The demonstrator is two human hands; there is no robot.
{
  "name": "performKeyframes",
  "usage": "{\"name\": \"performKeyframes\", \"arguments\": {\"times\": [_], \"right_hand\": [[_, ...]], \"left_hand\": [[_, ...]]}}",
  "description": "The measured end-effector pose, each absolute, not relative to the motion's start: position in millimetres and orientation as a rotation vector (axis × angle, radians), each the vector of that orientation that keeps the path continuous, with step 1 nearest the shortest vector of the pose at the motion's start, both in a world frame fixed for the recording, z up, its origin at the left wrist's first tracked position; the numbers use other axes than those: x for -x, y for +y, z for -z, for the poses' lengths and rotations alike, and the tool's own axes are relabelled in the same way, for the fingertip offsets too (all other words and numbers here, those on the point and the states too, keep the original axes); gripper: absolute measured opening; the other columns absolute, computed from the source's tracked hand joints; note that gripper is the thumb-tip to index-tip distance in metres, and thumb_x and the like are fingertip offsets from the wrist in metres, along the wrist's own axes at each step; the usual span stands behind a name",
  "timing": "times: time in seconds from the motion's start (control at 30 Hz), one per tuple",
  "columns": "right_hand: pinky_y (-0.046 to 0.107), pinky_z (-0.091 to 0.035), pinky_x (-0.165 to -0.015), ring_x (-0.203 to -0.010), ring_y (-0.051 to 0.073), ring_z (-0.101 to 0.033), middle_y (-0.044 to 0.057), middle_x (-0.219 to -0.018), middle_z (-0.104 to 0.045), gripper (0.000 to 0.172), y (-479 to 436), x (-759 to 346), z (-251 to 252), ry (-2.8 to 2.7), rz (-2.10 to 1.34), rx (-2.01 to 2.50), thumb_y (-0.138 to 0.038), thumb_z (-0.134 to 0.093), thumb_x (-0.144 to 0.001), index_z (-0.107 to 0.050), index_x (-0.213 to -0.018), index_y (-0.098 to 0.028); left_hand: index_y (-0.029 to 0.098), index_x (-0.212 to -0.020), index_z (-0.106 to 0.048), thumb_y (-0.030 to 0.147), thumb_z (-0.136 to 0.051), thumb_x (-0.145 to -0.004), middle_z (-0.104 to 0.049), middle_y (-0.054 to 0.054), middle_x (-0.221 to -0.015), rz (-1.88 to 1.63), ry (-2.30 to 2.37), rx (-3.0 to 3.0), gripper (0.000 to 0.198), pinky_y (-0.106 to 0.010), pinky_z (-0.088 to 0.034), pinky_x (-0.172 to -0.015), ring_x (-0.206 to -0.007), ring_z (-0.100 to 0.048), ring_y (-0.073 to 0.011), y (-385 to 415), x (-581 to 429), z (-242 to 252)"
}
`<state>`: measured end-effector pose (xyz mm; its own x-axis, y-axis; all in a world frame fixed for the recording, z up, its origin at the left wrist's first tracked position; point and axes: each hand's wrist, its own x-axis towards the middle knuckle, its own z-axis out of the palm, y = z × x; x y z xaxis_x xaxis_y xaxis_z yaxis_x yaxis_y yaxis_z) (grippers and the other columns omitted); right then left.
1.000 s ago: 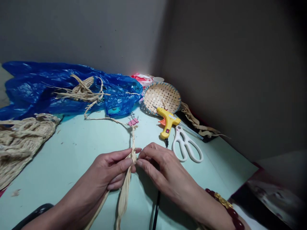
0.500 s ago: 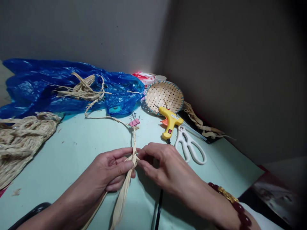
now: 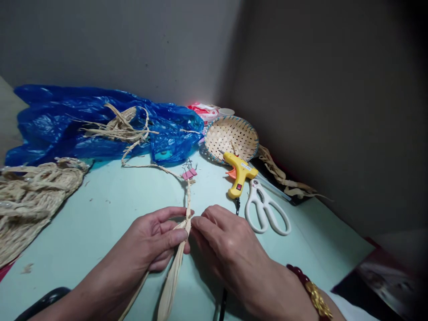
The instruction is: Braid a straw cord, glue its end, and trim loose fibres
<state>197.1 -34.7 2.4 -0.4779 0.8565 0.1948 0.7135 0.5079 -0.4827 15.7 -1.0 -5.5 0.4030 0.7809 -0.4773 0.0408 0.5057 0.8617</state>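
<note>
A pale straw braid (image 3: pixel 188 196) runs down from two pink binder clips (image 3: pixel 189 174), its loose strands trailing toward the bottom edge. My left hand (image 3: pixel 160 240) is closed on the braid, thumb on top and forefinger behind it. Against the braid's right side, my right hand (image 3: pixel 230 249) is closed with its fingertips at a strand; its back hides most of what the fingers pinch. A wide flat strand (image 3: pixel 172 285) hangs below the left thumb. A thinner one passes beneath the left palm.
A yellow glue gun (image 3: pixel 239 174) and white scissors (image 3: pixel 267 209) lie right of the clips, before a woven basket (image 3: pixel 230 136). Behind is a blue plastic bag (image 3: pixel 60 116) with a straw bundle (image 3: pixel 117 125). A woven straw piece (image 3: pixel 40 196) lies left. A black cable (image 3: pixel 223 307) runs near my right hand.
My right hand has turned so that its back faces up more, and its fingers have drawn closer together at the braid. My left hand keeps its hold. The view has shifted slightly.
</note>
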Motion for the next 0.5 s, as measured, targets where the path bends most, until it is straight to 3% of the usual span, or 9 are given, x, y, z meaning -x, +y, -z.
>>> {"name": "performKeyframes", "arguments": {"times": [0.13,0.3,0.5], "right_hand": [[0.027,-0.04,-0.063,-0.075,0.016,-0.048,0.005,-0.087,-0.054,0.021,-32,-199,-11,-2.352,-0.662,1.313,-0.001,-0.048,-0.084,-0.059,-0.094,-0.015],[0.026,-0.041,-0.07,-0.076,0.014,-0.052,0.002,-0.084,-0.057,0.023,-26,-200,-9,-2.185,-0.845,1.297,-0.022,-0.039,-0.1,-0.06,-0.091,-0.017],[0.024,-0.04,-0.07,-0.078,0.012,-0.055,-0.001,-0.084,-0.063,0.019,-21,-202,-6,-2.023,-1.008,1.29,-0.022,-0.047,-0.097,-0.064,-0.091,-0.018]], "left_hand": [[0.014,-0.119,-0.054,0.037,-0.07,-0.079,-0.063,0.001,-0.063,-0.495,1.126,-1.093,0.049,-0.02,-0.014,-0.042,-0.044,-0.027,-0.0046,4,-11,5],[0.015,-0.098,-0.066,0.033,-0.062,-0.085,-0.058,0.003,-0.062,-0.444,1.104,-1.176,0.023,-0.021,-0.016,-0.045,-0.048,-0.027,-0.0062,5,-9,0],[0.017,-0.083,-0.071,0.039,-0.063,-0.083,-0.045,0.007,-0.055,-0.462,1.081,-1.133,0.024,-0.022,-0.012,-0.044,-0.046,-0.022,-0.0067,5,-11,2]]}}
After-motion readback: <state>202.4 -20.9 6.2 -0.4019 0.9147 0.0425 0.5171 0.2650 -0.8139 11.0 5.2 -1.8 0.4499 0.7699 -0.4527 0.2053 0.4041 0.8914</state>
